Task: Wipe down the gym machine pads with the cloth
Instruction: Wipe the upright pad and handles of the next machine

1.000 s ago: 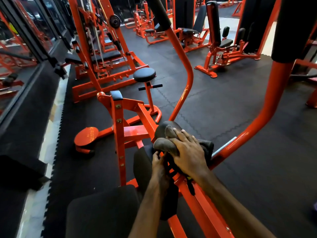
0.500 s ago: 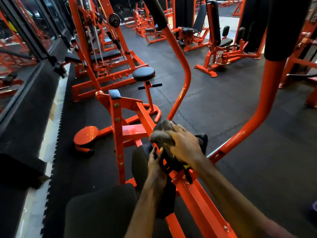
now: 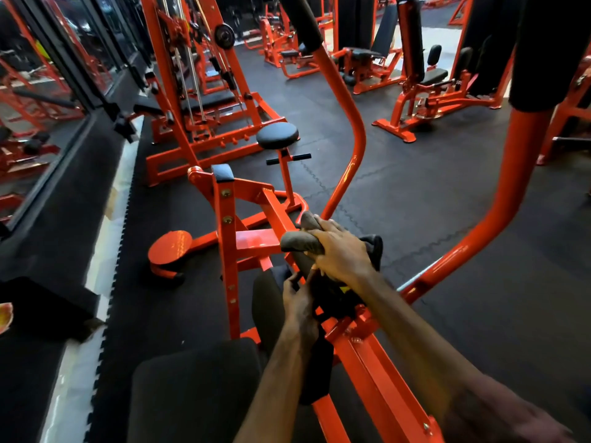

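Wiping is mid-step. The right hand (image 3: 340,254) lies on top of the crumpled grey cloth (image 3: 302,243), fingers bent over the wad and pressing it onto the small black upright pad (image 3: 372,251) at the front of the orange steel gym machine frame (image 3: 367,356). This grip is closed around the cloth, thumb down at the near side. Most of the pad is hidden under hand and cloth; only its dark right edge shows.

The left hand (image 3: 299,302) sits just below and to the left, fingers curled onto dark material by the frame. Whether it holds a hanging tail of the cloth or the edge of a black pad (image 3: 267,302) there, I cannot tell; it looks like a bracing or gathering grip, not loose.

The large black seat pad (image 3: 195,388) sits near the camera, no hand on it. Two padded black arm rolls (image 3: 303,20) top the curved orange levers ahead, also away from the cloth.

Judgement: the step in hand is the front pad, with the seat and other pads likely left to do, so the task seems partway. The next move probably calls for dragging the cloth across and down the pad face with steady pressure, keeping the wad bunched so it does not slip off, then shifting both hands to the next pad. The left hand would need to let go first.
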Motion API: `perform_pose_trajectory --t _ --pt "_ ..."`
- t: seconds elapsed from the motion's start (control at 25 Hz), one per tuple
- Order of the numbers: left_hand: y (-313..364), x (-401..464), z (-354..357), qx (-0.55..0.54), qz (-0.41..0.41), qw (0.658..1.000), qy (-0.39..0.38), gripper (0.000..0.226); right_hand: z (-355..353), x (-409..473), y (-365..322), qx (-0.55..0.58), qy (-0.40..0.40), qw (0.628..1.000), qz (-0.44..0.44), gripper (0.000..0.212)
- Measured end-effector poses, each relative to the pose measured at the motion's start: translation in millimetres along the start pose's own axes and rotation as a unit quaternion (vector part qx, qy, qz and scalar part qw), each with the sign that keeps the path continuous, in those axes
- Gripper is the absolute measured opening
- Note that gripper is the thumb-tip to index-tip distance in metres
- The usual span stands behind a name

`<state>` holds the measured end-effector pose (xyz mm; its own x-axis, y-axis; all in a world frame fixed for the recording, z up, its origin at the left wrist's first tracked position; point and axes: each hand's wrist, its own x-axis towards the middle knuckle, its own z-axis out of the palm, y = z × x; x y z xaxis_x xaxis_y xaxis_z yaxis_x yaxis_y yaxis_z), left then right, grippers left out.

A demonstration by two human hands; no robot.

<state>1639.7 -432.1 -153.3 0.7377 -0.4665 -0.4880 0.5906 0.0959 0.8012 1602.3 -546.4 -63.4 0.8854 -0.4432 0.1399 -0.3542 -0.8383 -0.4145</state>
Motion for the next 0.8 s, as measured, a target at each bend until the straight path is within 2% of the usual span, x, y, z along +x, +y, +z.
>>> perform_pose_trajectory --t 0.08,0.16,0.24,0.32,0.44,0.56,0.6,0.68,0.72,0.8 --pt "-1.0 -4.5 -1.5 -0.022 -0.014 1.000 0.004 0.026 3.7 -45.1 -1.1 -0.017 0.008 0.999 -0.027 0.057" --pt "-8.2 -3.6 -13.1 -0.047 -0.028 0.998 -0.020 0.027 11.2 -70.7 0.6 -0.011 0.024 1.000 -0.015 0.063" --pt "-14.0 -0.1 -24.2 -0.074 -0.018 0.996 -0.049 0.035 10.7 -53.6 5.0 -0.013 0.031 0.999 -0.005 0.062" --pt "-14.7 1.6 -24.8 -0.067 -0.017 0.996 -0.064 0.040 6.8 -15.5 3.7 -0.012 0.022 1.000 -0.004 0.052" --pt "-16.6 -1.7 -18.9 -0.054 -0.041 0.997 -0.039 0.050 4.1 23.3 0.7 0.006 0.000 1.000 0.023 0.047" --pt "-16.0 -4.8 -17.2 -0.061 -0.029 0.997 -0.029 0.059 8.8 -0.3 -1.2 -0.027 0.011 0.999 0.015 0.056" --pt "-12.3 -8.6 -14.5 -0.055 -0.017 0.998 -0.021 0.055 11.7 -21.1 -0.8 -0.039 0.020 0.999 0.008 0.058" --pt "-4.6 -9.3 -5.7 -0.048 -0.015 0.999 0.005 0.029 16.8 -64.8 2.6 -0.031 0.027 0.999 0.001 0.063" --pt "-2.7 -7.2 -0.2 -0.047 -0.012 0.999 0.024 0.026 16.5 -76.6 6.7 -0.014 0.028 0.999 0.008 0.065" --pt "-8.7 5.1 5.9 -0.007 0.040 0.998 0.046 0.041 11.3 -62.7 17.9 0.021 0.040 0.999 0.027 0.061"
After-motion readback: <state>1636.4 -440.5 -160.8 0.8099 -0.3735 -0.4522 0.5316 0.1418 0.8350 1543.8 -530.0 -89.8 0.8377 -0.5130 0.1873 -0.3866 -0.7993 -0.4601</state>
